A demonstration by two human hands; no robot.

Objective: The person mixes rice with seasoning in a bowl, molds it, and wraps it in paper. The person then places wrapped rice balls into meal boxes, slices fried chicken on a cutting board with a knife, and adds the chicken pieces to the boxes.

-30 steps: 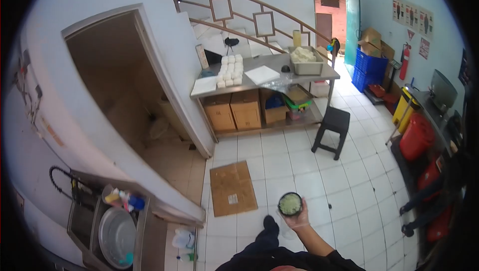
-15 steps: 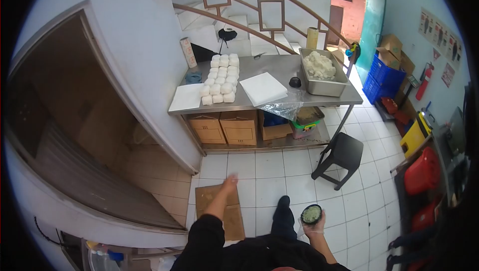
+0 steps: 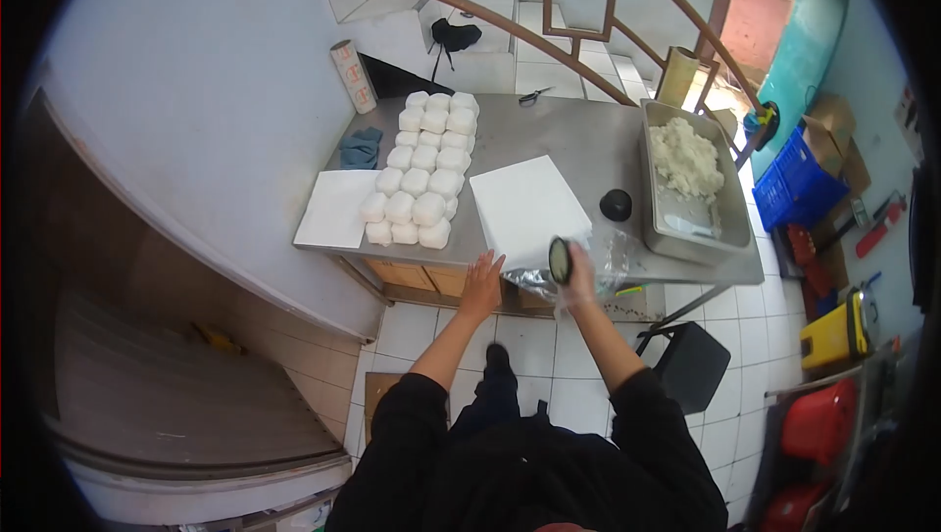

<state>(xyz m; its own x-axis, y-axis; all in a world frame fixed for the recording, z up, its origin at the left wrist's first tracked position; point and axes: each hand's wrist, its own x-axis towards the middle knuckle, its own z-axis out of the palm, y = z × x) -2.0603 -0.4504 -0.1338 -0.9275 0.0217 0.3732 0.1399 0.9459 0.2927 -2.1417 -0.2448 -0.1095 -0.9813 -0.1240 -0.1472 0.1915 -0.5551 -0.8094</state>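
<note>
The bench (image 3: 598,125) now fills much more of the view and is right in front of the person, who stood farther back half a second ago. The cabinets (image 3: 402,275) under it, seen in full earlier, show only as a strip below its near edge. The black stool (image 3: 693,367), earlier at the right with its legs visible, is now near the bench's right near corner, partly cut off from sight.

The steel pan (image 3: 694,228) of white crumbly mass (image 3: 686,158) keeps its place at the right end. The stack of white sheets (image 3: 529,204) still lies mid-bench, and the rows of rounded white blocks (image 3: 414,182) remain left of it, beside the single white board (image 3: 336,209) at the left edge. Clear plastic film (image 3: 610,256) lies at the near edge, right of the sheets.

The left hand (image 3: 480,287), previously out over the cardboard, has come to the near edge by the sheets' near corner; it is open, fingers apart, and holds nothing. The right hand (image 3: 580,279), in a clear glove, is part-closed around the black bowl (image 3: 560,261) of pale green food. The bowl, level and low before, is now over the near edge of the sheets, tipped with its opening toward the left.
</note>
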